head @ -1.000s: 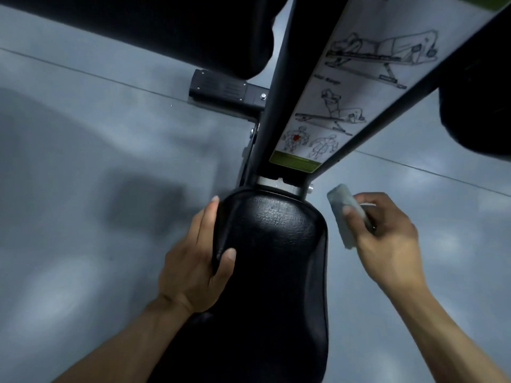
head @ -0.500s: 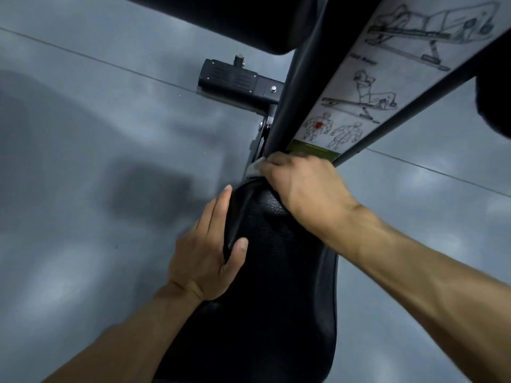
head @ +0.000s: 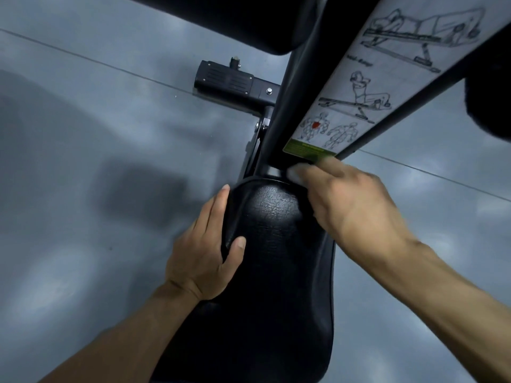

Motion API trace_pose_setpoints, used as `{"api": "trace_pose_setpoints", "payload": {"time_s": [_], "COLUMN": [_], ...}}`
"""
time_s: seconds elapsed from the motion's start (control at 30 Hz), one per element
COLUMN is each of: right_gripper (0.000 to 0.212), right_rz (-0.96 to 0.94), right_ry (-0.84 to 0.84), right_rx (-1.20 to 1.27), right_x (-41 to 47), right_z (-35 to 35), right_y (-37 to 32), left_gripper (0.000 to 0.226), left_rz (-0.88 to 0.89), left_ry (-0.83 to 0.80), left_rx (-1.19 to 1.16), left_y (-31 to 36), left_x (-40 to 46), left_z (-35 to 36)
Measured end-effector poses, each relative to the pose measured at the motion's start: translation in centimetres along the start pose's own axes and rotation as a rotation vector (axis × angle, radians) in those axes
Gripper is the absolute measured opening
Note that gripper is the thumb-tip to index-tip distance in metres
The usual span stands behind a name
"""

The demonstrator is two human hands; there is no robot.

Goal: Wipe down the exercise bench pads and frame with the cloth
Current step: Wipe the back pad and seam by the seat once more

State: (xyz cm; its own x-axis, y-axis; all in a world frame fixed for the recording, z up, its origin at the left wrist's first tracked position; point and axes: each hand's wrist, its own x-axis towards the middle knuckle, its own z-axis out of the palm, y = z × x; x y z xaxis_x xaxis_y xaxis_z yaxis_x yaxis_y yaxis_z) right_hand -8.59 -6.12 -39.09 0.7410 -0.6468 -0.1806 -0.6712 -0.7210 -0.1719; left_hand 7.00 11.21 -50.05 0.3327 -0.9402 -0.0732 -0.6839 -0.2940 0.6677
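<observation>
Half a second on, our right hand (head: 351, 208) had slid its cloth (head: 294, 174), pinched under blurred fingers, rightward across the pad (head: 273, 244) top beneath the frame (head: 293, 87), so the joint was getting wiped, while our left hand (head: 204, 250) still clasped the pad's edge

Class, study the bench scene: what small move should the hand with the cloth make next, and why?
Probably sweep the pale cloth on along the black metal frame junction: the right hand presses it there, just above the black padded seat, which the left hand grips steady.
</observation>
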Motion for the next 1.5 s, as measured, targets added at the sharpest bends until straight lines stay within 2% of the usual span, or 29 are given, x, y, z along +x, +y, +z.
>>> {"api": "trace_pose_setpoints", "payload": {"time_s": [0.07, 0.17, 0.23, 0.3, 0.37, 0.43, 0.53, 0.63, 0.7, 0.77, 0.9, 1.0, 1.1, 1.2, 1.27, 1.33, 1.4, 1.43, 1.5], "right_gripper": [0.031, 0.036, 0.038, 0.028, 0.022, 0.014, 0.006, 0.014, 0.016, 0.015, 0.019, 0.021, 0.015, 0.012, 0.014, 0.020, 0.019, 0.016, 0.020], "right_rz": [-0.102, -0.095, 0.014, 0.162, 0.335, 0.558, 0.857, 1.041, 1.099, 1.086, 1.037, 1.025, 0.855, 0.711, 0.763, 0.924, 0.985, 0.940, 0.767], "right_ry": [0.057, -0.092, -0.146, -0.175, -0.168, -0.079, 0.163, 0.371, 0.477, 0.527, 0.524, 0.552, 0.713, 0.936, 0.909, 0.757, 0.682, 0.697, 0.863], "right_rx": [0.043, 0.049, 0.082, 0.109, 0.248, 0.482, 0.847, 1.210, 1.293, 1.337, 1.491, 1.700, 1.887, 1.794, 1.707, 1.703, 1.678, 1.727, 1.863], "right_x": [2.2, 3.6, 2.8, 1.2, -0.7, -2.6, -4.2, -3.5, -2.6, -1.2, 1.0, 1.4, 1.7, 2.0, 1.7, 1.5, 1.4, 1.6, 2.0], "right_z": [0.6, 2.1, 2.5, 2.6, 2.6, 2.6, 4.1, 5.1, 5.4, 5.5, 5.6, 4.1, 0.6, -1.2, 0.3, 2.4, 2.1, 0.9, -2.0], "right_y": [-1.3, -1.2, 0.8, 3.2, 5.3, 6.2, 6.7, 5.9, 5.4, 4.5, 2.7, 1.5, 0.2, -0.1, -0.4, -0.7, -0.4, -0.2, 0.4], "left_gripper": [0.078, 0.079, 0.079, 0.080, 0.080, 0.080, 0.080, 0.080, 0.078, 0.078, 0.077, 0.076, 0.075, 0.075, 0.074, 0.074, 0.075, 0.076, 0.076], "left_rz": [-0.013, -0.020, -0.029, -0.038, -0.040, -0.040, -0.038, -0.035, -0.033, -0.041, -0.032, -0.009, -0.005, -0.005, 0.000, -0.010, -0.018, -0.022, -0.017], "left_ry": [-0.001, -0.011, -0.017, -0.024, -0.028, -0.030, -0.038, -0.030, -0.024, -0.028, -0.017, 0.003, 0.010, 0.011, 0.003, 0.001, -0.005, -0.004, -0.003], "left_rx": [-0.007, -0.019, -0.022, -0.022, -0.024, -0.025, -0.021, -0.001, 0.022, 0.043, 0.054, 0.046, 0.050, 0.060, 0.059, 0.054, 0.054, 0.052, 0.048], "left_y": [0.0, 0.0, 0.0, 0.1, 0.2, 0.2, 0.1, 0.1, 0.1, 0.0, -0.1, -0.2, -0.3, -0.3, -0.3, -0.3, -0.1, -0.1, -0.1], "left_x": [0.0, -0.1, 0.0, -0.1, -0.1, 0.0, -0.1, -0.2, -0.4, -0.5, -0.6, -0.7, -0.8, -0.8, -0.8, -0.8, -0.7, -0.7, -0.7], "left_z": [0.0, 0.2, 0.1, 0.1, 0.0, 0.0, 0.1, 0.3, 0.5, 0.6, 0.7, 0.7, 0.8, 0.7, 0.9, 0.7, 0.7, 0.6, 0.6]}}
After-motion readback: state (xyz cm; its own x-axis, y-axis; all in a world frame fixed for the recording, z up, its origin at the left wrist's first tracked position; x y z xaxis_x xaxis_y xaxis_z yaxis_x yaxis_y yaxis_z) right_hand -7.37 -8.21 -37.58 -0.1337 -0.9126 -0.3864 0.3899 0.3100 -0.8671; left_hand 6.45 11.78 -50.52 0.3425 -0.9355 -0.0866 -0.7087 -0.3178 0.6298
